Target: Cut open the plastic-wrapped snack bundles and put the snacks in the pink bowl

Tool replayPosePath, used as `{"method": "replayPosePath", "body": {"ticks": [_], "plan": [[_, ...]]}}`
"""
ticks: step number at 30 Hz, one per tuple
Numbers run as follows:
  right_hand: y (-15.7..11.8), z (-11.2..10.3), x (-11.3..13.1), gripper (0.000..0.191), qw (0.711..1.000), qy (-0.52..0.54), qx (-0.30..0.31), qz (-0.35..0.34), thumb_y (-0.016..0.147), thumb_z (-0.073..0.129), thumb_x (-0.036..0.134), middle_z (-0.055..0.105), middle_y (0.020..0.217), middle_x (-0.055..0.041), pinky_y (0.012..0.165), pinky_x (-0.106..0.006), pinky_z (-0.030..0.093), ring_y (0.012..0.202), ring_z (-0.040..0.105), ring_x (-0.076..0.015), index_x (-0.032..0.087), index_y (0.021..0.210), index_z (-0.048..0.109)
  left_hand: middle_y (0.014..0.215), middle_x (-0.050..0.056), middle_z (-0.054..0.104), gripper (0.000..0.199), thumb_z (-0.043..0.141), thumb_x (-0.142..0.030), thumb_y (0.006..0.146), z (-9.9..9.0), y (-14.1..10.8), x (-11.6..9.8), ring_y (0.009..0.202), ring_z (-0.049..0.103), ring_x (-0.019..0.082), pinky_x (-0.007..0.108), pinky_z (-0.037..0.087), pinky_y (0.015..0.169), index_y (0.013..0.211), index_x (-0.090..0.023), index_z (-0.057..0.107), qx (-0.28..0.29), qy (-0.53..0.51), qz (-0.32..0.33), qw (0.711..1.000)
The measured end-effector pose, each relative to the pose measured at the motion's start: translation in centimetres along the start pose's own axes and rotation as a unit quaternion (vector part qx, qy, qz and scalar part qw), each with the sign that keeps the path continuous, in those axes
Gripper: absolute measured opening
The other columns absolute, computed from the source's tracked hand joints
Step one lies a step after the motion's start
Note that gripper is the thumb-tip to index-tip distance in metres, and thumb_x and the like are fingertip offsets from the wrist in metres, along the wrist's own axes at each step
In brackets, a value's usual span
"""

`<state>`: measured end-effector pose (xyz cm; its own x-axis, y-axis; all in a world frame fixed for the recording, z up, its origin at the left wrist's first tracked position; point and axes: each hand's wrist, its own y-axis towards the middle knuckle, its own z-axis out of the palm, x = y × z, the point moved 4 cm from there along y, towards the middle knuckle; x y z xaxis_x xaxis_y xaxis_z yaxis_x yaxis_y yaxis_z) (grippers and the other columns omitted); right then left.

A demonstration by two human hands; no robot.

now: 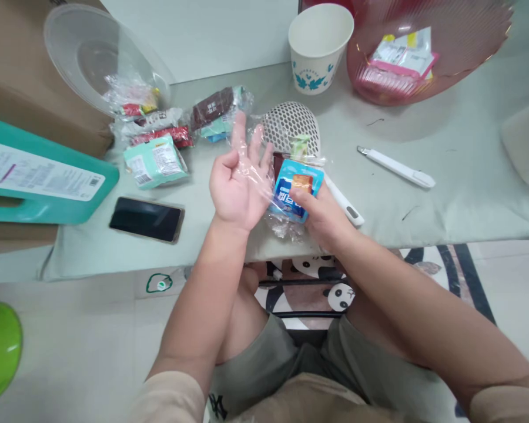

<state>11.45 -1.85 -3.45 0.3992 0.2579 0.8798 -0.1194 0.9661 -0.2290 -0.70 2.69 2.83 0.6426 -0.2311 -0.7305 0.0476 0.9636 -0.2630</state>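
My right hand grips a blue snack packet with a biscuit-like picture on it, thumb across its front. Beside it, my left hand is turned palm up, fingers spread apart. Clear plastic film lies over the left palm and reaches to the packet; I cannot tell whether it is one bag. More crumpled clear film shows below the packet. Behind the packet are a small green wrapper and a white slotted skimmer, whose handle is partly hidden by my right hand.
Wrapped snacks lie at left near a clear lid, a phone and a teal jug. A paper cup and a pink bowl with sachets stand behind. A white utility knife lies at right.
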Motion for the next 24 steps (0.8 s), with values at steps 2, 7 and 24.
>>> {"method": "replayPosePath", "body": {"ticks": [2, 7, 24], "plan": [[-0.1, 0.1, 0.4, 0.061, 0.998, 0.045, -0.024, 0.031, 0.068, 0.088, 0.047, 0.074, 0.125, -0.0039, 0.098, -0.04, 0.059, 0.111, 0.072, -0.0241, 0.027, 0.117, 0.057, 0.148, -0.001, 0.062, 0.063, 0.022, -0.032, 0.101, -0.2, -0.3, -0.5, 0.154, 0.044, 0.023, 0.04, 0.043, 0.122, 0.163, -0.035, 0.032, 0.004, -0.017, -0.03, 0.999], [-0.5, 0.1, 0.9, 0.047, 0.986, 0.117, -0.041, 0.113, 0.063, 0.086, 0.035, 0.076, 0.087, 0.0016, 0.065, -0.032, 0.061, 0.074, 0.073, -0.0197, 0.023, 0.102, 0.064, 0.155, -0.004, 0.058, 0.064, 0.022, -0.036, 0.102, -1.0, -0.5, -1.9, 0.151, 0.048, 0.031, 0.048, 0.046, 0.119, 0.165, -0.044, 0.027, 0.034, -0.04, -0.039, 0.998], [-2.6, 1.1, 0.0, 0.041, 0.938, 0.241, 0.128, 0.214, 0.062, 0.087, 0.041, 0.075, 0.081, 0.0035, 0.067, -0.037, 0.065, 0.071, 0.072, -0.0184, 0.026, 0.094, 0.066, 0.156, -0.005, 0.058, 0.058, 0.009, -0.045, 0.109, -0.3, -1.4, -3.4, 0.152, 0.046, 0.032, 0.058, 0.041, 0.122, 0.163, -0.051, 0.028, 0.072, -0.138, 0.015, 0.988]]}}
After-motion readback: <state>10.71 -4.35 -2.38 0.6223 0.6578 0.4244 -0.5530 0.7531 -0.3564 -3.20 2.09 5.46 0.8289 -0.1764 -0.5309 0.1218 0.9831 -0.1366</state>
